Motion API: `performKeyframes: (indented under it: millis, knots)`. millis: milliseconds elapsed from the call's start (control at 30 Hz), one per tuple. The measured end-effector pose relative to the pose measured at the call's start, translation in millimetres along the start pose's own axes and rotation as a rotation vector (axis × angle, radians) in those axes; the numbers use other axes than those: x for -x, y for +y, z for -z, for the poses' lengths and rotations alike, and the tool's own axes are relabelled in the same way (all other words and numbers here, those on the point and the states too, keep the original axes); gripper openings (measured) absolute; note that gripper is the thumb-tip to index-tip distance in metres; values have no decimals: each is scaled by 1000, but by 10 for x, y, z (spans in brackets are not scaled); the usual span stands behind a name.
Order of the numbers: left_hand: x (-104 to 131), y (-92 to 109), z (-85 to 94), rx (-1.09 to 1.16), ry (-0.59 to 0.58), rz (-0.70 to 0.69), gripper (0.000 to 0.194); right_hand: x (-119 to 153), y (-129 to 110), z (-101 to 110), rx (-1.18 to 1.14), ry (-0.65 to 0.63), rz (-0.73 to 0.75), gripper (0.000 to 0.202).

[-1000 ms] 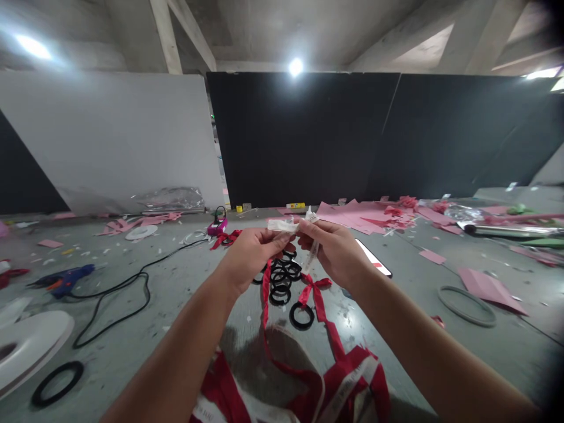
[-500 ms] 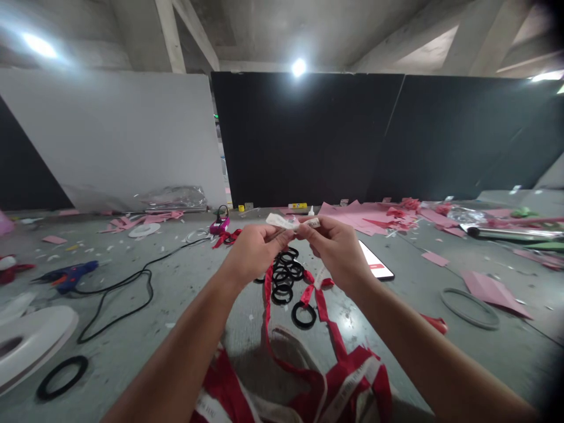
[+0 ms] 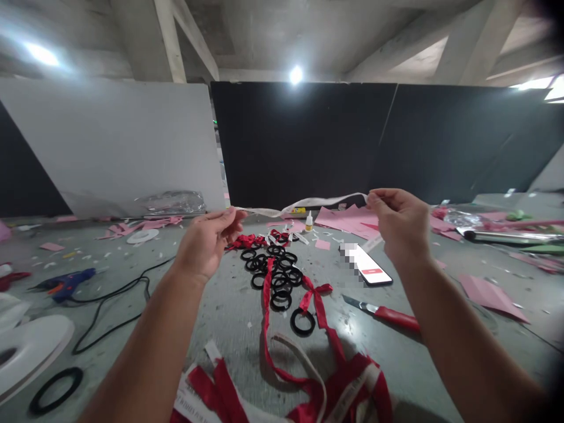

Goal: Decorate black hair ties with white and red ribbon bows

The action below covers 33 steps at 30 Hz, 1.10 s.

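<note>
A narrow white ribbon (image 3: 304, 203) stretches in the air between my two hands, slightly slack and twisted. My left hand (image 3: 211, 238) pinches its left end; my right hand (image 3: 399, 220) pinches the other end, with a short tail hanging below. Under the ribbon, several black rings (image 3: 282, 279) lie in a cluster on the grey table (image 3: 211, 323). A red ribbon bow (image 3: 314, 291) is attached to a separate black ring (image 3: 302, 322). Red and white ribbons (image 3: 343, 388) are heaped at the near edge.
A red-handled knife (image 3: 392, 316) lies by my right forearm, near a phone (image 3: 370, 267). On the left are a blue glue gun (image 3: 70, 284), its black cable, a white roll (image 3: 39, 352) and a black ring. Behind are pink paper (image 3: 348, 223) and a small bottle (image 3: 309, 222).
My hands have moved apart from their close position, drawing the white ribbon out between them. The knife, the small bottle and more of the rings now show.
</note>
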<state>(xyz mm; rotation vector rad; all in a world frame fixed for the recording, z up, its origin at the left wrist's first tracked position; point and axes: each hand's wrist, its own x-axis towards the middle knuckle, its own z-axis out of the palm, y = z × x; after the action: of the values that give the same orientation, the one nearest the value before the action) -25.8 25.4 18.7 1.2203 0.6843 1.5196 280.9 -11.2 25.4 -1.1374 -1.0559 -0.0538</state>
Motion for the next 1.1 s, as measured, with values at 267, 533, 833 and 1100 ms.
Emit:
performKeyframes:
  millis: [267, 533, 833, 1100]
  knots:
    - [300, 30, -320, -19, -294, 24, 17, 616, -377, -241, 51, -707, 231, 63]
    - [548, 65, -521, -235, -552, 196, 26, 710, -396, -326, -86, -537, 79, 22]
    - [511, 21, -557, -342, -717, 170, 25, 631, -451, -211, 39, -462, 410, 36]
    - [552, -57, -619, -358, -549, 52, 20, 690, -434, -228, 84, -560, 533, 36]
